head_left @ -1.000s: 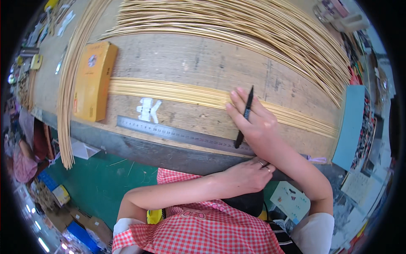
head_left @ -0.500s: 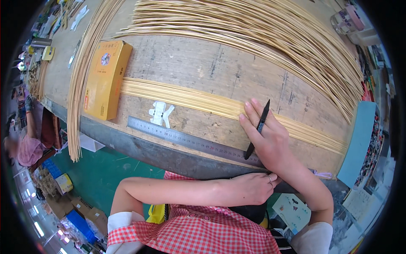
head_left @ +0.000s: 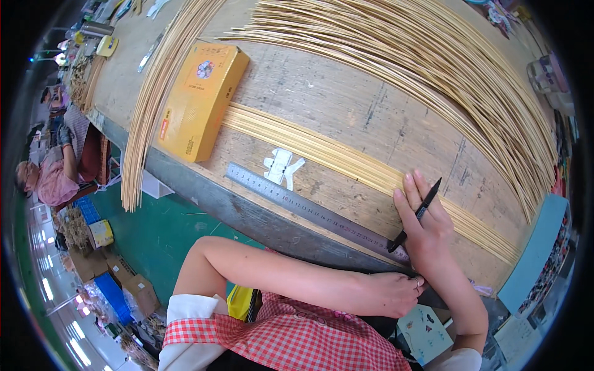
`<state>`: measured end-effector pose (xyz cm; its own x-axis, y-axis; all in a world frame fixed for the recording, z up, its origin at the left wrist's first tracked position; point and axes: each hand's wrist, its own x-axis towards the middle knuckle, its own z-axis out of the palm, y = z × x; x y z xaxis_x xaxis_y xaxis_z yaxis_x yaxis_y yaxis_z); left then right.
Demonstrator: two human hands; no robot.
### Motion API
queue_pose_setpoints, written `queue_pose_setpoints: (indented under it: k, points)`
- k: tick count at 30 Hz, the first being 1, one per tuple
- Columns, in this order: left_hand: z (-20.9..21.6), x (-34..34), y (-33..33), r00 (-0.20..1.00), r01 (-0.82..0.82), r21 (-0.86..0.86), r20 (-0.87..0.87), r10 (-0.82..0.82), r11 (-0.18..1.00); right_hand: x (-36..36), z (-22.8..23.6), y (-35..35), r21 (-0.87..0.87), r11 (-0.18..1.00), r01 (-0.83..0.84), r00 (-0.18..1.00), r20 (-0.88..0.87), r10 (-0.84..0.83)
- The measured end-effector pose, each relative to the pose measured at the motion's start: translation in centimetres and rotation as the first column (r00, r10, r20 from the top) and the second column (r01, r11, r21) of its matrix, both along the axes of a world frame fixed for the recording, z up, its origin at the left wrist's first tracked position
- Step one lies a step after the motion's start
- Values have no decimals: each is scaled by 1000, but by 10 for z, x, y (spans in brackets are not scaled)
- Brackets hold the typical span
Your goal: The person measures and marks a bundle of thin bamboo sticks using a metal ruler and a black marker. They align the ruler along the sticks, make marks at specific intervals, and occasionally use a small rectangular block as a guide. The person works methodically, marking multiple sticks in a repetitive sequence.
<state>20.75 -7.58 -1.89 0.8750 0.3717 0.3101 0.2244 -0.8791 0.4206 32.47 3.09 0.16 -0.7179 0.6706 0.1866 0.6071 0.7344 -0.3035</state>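
My right hand (head_left: 430,238) holds a black marker (head_left: 416,217) slanted between its fingers. Its outstretched fingertips rest on a flat row of thin bamboo sticks (head_left: 322,151). My left hand (head_left: 393,295) lies at the table's front edge just below the right wrist, fingers curled in; one wears a ring. What those fingers hold, if anything, is hidden. A steel ruler (head_left: 309,210) lies along the near side of the sticks, its right end by the marker tip. A yellow-orange box (head_left: 201,102) sits over the sticks' left end, and a white cut-out piece (head_left: 281,167) lies between sticks and ruler.
A large heap of long sticks (head_left: 421,68) spreads across the back of the table. Another bundle (head_left: 164,93) runs past the box and overhangs the front edge. A blue-green box (head_left: 535,253) stands at the right. At far left, another person (head_left: 59,173) sits.
The view has turned, so the table and its things appear shifted to the right. My right hand still rests on the sticks with the marker, and my left stays at the edge.
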Motion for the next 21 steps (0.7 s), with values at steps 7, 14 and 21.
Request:
queue_pose_setpoints:
  k: [7,14,21]
  points:
    - [20,-14,21,994,106,-5,-18,-106,994,0,-1,2,21,1000,-21,1000,15,20]
    - [60,-92,68,985,-152,-269,40,168,951,0,4,3,-11,1000,2,1000,-10,-2]
    - [53,-165,126,828,-537,-371,-58,558,758,3,-1,1,11,1000,12,1000,-11,-12]
